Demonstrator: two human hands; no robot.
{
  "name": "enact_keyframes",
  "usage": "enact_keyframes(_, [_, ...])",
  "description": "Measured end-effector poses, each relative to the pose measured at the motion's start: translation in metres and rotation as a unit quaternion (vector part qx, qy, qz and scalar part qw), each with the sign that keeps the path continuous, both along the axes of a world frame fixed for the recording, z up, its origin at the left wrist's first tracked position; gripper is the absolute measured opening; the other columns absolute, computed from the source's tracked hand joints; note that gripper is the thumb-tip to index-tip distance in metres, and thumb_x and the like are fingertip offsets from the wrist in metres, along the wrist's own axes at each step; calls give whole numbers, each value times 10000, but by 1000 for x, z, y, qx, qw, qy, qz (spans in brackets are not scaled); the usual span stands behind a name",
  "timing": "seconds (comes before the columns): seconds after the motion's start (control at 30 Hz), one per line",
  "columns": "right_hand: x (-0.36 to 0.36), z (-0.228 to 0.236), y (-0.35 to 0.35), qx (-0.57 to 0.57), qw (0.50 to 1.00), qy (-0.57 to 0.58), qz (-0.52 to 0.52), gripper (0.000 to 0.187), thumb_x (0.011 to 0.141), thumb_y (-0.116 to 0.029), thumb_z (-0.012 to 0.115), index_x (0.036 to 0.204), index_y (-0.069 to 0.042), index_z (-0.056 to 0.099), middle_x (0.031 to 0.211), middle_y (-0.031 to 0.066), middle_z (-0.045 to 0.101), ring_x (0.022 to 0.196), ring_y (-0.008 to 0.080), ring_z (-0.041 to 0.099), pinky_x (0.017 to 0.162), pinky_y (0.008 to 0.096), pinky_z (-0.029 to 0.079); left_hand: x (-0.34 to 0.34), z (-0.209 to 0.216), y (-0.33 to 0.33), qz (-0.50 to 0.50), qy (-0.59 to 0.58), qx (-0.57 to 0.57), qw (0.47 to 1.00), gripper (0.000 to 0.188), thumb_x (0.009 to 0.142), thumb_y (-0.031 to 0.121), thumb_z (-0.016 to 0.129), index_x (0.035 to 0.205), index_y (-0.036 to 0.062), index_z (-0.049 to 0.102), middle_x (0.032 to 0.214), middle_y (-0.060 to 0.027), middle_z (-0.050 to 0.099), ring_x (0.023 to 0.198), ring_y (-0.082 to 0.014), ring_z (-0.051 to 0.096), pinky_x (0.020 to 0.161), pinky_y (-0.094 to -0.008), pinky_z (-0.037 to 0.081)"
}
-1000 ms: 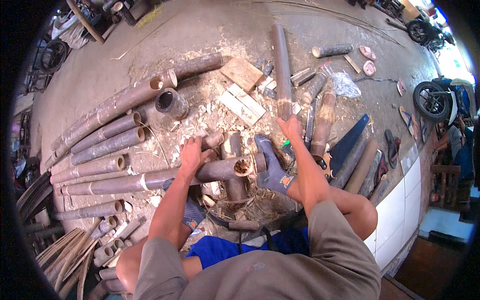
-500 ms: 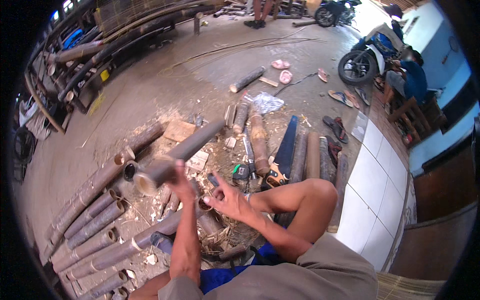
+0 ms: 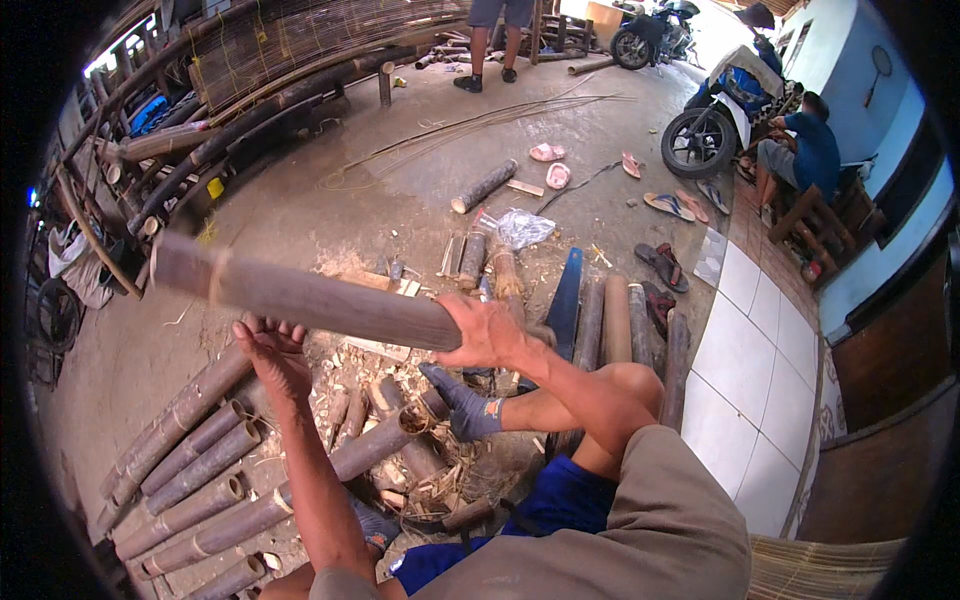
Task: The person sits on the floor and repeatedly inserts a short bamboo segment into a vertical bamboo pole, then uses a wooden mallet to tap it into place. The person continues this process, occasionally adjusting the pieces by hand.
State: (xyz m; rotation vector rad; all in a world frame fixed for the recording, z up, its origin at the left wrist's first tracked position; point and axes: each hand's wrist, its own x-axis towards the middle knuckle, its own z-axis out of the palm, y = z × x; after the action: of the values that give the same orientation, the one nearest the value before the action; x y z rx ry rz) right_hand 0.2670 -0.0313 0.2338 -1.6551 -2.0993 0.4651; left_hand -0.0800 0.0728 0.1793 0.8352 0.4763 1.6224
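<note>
A thick brown bamboo tube (image 3: pixel 335 302) is held up across the space before me, its left end raised and smeared by motion. My right hand (image 3: pixel 487 330) grips the right end of that tube, fingers wrapped over it. Just under the left half is my left hand (image 3: pixel 278 357), palm up with fingers apart; whether it touches the tube I cannot tell. On the ground between my legs, a long bamboo pole (image 3: pixel 365 448) lies among wood shavings (image 3: pixel 345 385). The blade of a handsaw (image 3: pixel 566 300) shows to the right of the tube, its handle mostly hidden.
Several bamboo lengths (image 3: pixel 205 460) lie at the left, others (image 3: pixel 618 325) at the right beside white floor tiles (image 3: pixel 745 400). Farther off are a plastic bag (image 3: pixel 525 228), sandals (image 3: pixel 668 206), a motorbike (image 3: pixel 705 140), a seated person (image 3: pixel 812 150) and a standing person's legs (image 3: pixel 490 55).
The bamboo tube has swung round, its far end moving left. My right hand, empty before, now grips its right end. The left hand has moved left and loosened from the tube.
</note>
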Motion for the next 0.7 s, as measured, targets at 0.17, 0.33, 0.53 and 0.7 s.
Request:
enact_keyframes(0.17, [-44,-8,-21,-77,949,305,-16,754,801,-445,854,1359,-10,595,1187,201,731,1063,316,723,928,432,567,12,-103,-44,26,594,-121,795,553,983,559,642,1289,99,667,1214,-135,715,1043,-301,678,957,-440,525])
enact_keyframes(0.33, [-46,-74,-75,-128,863,458,-171,687,842,-398,850,1318,38,615,1157,150,734,1025,241,694,943,392,550,8,-207,-166,-11,886,-51,462,851,709,491,908,1407,167,545,1406,-176,602,1305,-397,570,1091,-627,415])
enact_keyframes(0.53, [-45,-106,-133,-61,889,378,-250,691,859,-374,840,1334,46,564,1126,140,696,1012,238,660,930,379,527,-11,-186,-137,-26,898,-28,438,949,641,441,943,1441,190,498,1319,-163,629,1273,-405,585,1054,-682,425])
enact_keyframes(0.7, [-47,-125,-145,-11,892,411,-189,782,829,-357,861,1396,40,494,1195,187,681,1063,284,668,963,409,524,-42,-87,-83,72,881,16,467,862,628,451,903,1372,166,575,1279,-167,631,1197,-410,619,1000,-626,469])
